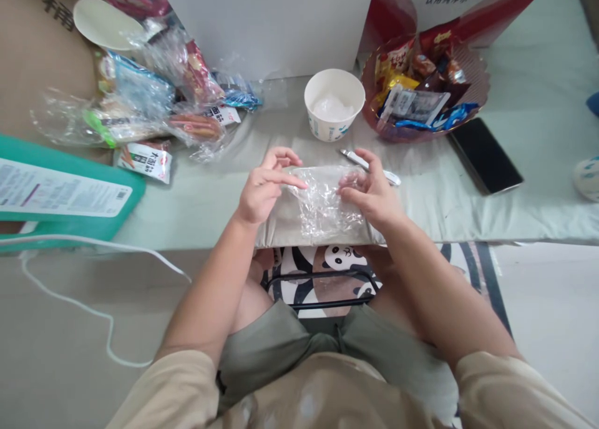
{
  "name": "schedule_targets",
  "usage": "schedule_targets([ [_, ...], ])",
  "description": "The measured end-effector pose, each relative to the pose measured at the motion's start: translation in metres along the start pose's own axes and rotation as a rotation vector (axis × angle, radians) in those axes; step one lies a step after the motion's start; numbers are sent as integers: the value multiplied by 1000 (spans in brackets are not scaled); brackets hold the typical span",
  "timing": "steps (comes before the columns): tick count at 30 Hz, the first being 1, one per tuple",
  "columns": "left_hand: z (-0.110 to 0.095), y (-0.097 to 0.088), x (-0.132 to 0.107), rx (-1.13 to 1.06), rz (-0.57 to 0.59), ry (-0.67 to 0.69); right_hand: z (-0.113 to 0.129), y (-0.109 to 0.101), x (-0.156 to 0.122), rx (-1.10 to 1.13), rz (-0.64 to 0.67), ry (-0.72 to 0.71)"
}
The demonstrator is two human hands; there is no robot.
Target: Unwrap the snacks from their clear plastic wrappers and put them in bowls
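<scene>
A crumpled sheet or bag of clear plastic (327, 207) lies at the table's front edge between my hands. My left hand (264, 188) is at its left side, fingers stretched out, with a fingertip touching the plastic's upper left edge. On the other side, my right hand (374, 195) has its thumb and curled fingers closed on the plastic, and some fingertips show through it. Behind the right fingers a white and grey pen-like tool (390, 177) lies on the cloth. Just beyond stands a white paper bowl (333, 126) with whitish, translucent material inside.
Wrapped snacks (150, 98) are heaped at the left, near a green container (126, 198) and a white cable (112, 245). A clear basket (477, 82) of packaged snacks and a black phone (486, 156) are at the right. A white box (276, 26) stands behind.
</scene>
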State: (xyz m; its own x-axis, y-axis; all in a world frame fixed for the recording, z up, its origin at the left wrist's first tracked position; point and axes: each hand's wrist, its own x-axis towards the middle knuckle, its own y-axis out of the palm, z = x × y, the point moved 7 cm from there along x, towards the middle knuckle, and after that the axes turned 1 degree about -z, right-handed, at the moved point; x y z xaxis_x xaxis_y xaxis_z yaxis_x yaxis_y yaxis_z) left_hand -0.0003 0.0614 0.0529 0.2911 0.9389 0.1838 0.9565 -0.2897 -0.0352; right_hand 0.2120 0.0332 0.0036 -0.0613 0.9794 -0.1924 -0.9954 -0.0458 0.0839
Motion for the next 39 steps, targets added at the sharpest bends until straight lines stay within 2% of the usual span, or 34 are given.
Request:
schedule_targets([
  [2, 8, 1, 0, -195, -91, -128, 8, 2, -3, -44, -10, -51],
  [4, 18, 8, -1, -291, -135, -266, 14, 2, -5, -77, -33, -85],
  [9, 38, 33, -9, -298, -19, -561, 18, -5, -5, 21, -122, -102],
  [11, 40, 34, -9, -268, -20, -595, 15, -8, -3, 107, -140, -78],
  [14, 34, 28, -4, -274, -95, -495, 9, -1, -3, 82, -25, 30],
  [17, 35, 27, -4, -218, -67, -509, 9, 8, -7, -78, 108, 71],
  [20, 38, 26, -6, -90, 22, -552, 9, 4, -9, -101, 82, 78],
  [22, 35, 24, -6, -107, 50, -517, 8, 1, -8, -27, 52, 82],
  [25, 28, 16, -2, -213, 6, -453, 11, -3, -7, 94, 34, 38],
  [28, 28, 8, 2, -245, -42, -438, 18, -3, -8, 90, 68, -5],
  [30, 31, 5, 5, -207, -43, -409, 20, -3, -8, 50, 90, -15],
  [32, 33, 1, 8, -72, -59, -347, 18, -4, -8, -36, 63, -15],
  [34, 29, -5, 8, 146, -176, -250, 16, -7, -8, -135, -19, -13],
  [37, 7, -8, -1, 434, -437, -57, 16, -9, -9, -198, -160, -47],
  [39, -8, 6, -7, 524, -453, 38, 21, -7, -10, -240, -203, -94],
])
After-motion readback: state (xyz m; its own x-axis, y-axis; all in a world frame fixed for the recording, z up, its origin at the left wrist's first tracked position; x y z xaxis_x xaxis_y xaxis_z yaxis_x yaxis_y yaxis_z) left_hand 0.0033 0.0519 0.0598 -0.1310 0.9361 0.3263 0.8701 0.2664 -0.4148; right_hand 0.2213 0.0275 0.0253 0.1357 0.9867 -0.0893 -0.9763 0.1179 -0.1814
